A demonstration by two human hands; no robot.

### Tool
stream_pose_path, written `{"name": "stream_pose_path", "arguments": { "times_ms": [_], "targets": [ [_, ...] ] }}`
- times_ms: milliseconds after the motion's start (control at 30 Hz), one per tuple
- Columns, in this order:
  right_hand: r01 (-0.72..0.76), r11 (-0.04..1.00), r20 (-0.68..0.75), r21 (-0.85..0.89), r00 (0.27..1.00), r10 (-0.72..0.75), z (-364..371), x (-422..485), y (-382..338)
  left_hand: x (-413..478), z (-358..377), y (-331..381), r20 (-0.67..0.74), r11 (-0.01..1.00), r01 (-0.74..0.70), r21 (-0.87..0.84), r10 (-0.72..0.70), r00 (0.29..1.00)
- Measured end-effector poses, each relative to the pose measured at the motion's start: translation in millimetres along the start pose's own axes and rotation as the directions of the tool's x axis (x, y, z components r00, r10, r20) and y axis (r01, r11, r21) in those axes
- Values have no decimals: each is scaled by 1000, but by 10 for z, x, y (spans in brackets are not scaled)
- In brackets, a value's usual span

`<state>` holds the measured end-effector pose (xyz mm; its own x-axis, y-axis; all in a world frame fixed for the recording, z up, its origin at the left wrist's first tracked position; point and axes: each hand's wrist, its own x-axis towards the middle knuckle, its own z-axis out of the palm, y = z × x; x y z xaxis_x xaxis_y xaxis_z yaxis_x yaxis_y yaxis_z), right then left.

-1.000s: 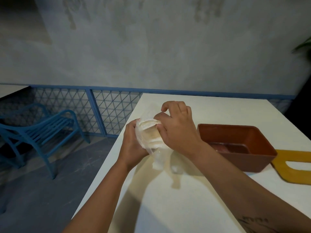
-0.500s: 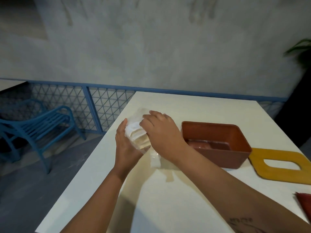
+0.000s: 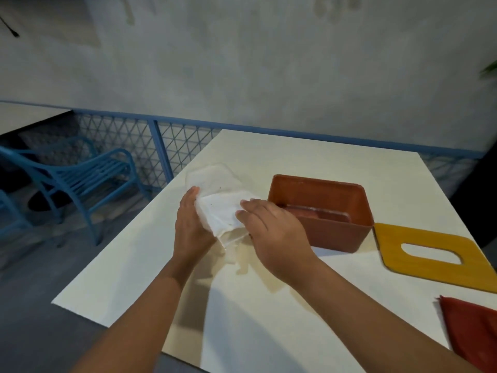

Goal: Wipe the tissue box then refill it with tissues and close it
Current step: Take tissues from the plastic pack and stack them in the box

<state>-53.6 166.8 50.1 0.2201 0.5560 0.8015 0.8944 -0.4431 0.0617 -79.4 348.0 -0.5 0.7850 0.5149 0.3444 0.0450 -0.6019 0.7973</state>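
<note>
A stack of white tissues (image 3: pixel 220 214) in a clear plastic wrapper (image 3: pixel 212 176) is held above the white table (image 3: pixel 269 313). My left hand (image 3: pixel 192 224) cups the stack from the left and below. My right hand (image 3: pixel 271 232) lies on its right side with fingers curled over the tissues. The open brown tissue box (image 3: pixel 322 211) stands just right of my hands, lidless. Its yellow wooden lid (image 3: pixel 430 254) with an oval slot lies flat to the right of the box.
A red cloth (image 3: pixel 473 329) lies at the table's right front edge. A blue chair (image 3: pixel 80 181) and a blue mesh railing (image 3: pixel 161 146) stand left of the table, with a grey wall behind.
The tissues have come further out of the wrapper, which now trails loose above and behind them. Both hands sit lower and nearer the box. The view has shifted left, bringing the red cloth in.
</note>
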Motion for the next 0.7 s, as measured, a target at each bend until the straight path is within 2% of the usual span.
{"name": "stream_pose_path", "arguments": {
  "times_ms": [233,433,700],
  "targets": [
    [43,997,-158,71,987,-31,-257,-314,-15,-148,44,-147,-34,977,60,207,-54,998],
    [56,991,-215,124,976,-28,-396,-582,-14,-363,2,-182,38,935,40,353,-57,998],
    [-69,964,-268,257,953,140,-631,-774,28,-425,-137,-76,134,917,111,383,-174,976]
  ]
}}
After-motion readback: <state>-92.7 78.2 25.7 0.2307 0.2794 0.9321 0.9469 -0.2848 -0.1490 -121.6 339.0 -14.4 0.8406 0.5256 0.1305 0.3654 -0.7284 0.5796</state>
